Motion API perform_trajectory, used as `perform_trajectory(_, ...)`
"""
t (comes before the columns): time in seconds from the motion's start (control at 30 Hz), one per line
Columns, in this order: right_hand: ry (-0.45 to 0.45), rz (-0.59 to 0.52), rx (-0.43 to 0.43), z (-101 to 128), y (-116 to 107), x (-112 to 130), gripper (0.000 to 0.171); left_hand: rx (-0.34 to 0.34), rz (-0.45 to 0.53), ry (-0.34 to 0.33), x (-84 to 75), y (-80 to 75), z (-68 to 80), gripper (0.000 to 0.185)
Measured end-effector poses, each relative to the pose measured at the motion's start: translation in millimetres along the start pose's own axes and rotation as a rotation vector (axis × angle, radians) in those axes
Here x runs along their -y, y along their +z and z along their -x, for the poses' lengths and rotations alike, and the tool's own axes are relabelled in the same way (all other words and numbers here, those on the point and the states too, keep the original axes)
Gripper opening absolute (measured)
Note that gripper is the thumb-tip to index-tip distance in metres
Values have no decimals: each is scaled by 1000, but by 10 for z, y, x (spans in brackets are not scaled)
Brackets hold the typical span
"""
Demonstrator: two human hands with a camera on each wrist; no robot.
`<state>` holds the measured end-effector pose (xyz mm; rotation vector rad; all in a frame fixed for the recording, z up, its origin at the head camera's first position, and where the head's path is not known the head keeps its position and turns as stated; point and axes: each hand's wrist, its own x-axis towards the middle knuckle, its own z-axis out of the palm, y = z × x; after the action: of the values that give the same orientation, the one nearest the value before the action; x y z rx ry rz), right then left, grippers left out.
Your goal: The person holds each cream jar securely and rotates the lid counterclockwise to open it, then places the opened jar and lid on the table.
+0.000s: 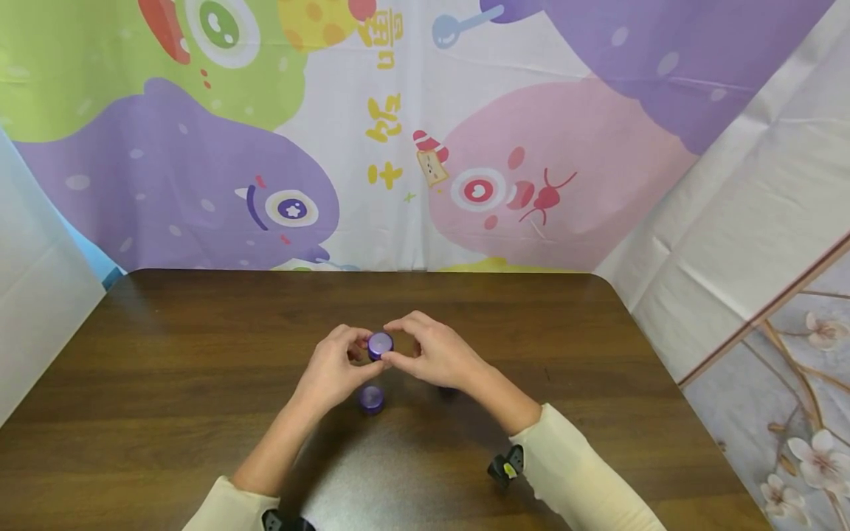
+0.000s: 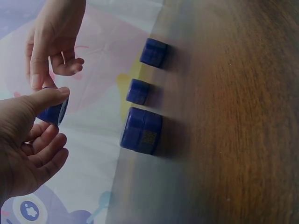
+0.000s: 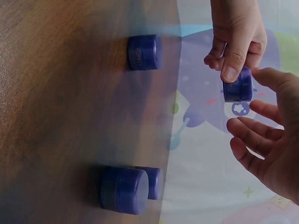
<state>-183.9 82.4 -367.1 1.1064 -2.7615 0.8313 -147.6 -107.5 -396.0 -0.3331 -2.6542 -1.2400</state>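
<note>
Head view: both hands' fingers (image 1: 358,338) pinch a purple lid (image 1: 381,344) above the dark wooden table (image 1: 166,369), cartoon backdrop (image 1: 265,147) behind.

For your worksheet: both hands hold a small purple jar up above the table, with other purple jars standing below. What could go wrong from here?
1. The small purple jar is pinched only at the fingertips of the left hand and right hand, so it could slip and fall to the table.
2. Three more purple jars stand right beneath the hands; a falling jar or a lowered wrist might knock them over or send them rolling.
</note>
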Motion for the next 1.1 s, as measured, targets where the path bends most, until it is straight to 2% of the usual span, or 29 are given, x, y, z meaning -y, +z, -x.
perform_trajectory(0.23,27,3,-26,-2,11,11,35,6,7,-11,-10,-9,-2,36)
perform_trajectory(0.53,-31,18,-28,-15,7,17,37,5,10,-15,-9,-13,0,37)
perform_trajectory(0.67,-22,7,-28,-16,0,27,42,0,10,-16,-2,-18,-2,37)
perform_trajectory(0.8,-2,3,-34,-14,2,32,37,-4,7,-12,-5,-12,8,36)
perform_trajectory(0.93,-14,-4,-33,-16,11,27,33,-9,7,-7,-10,-3,16,36)
perform_trajectory(1.1,-26,4,-9,-2,20,16,38,-11,9,-5,-7,8,18,37)
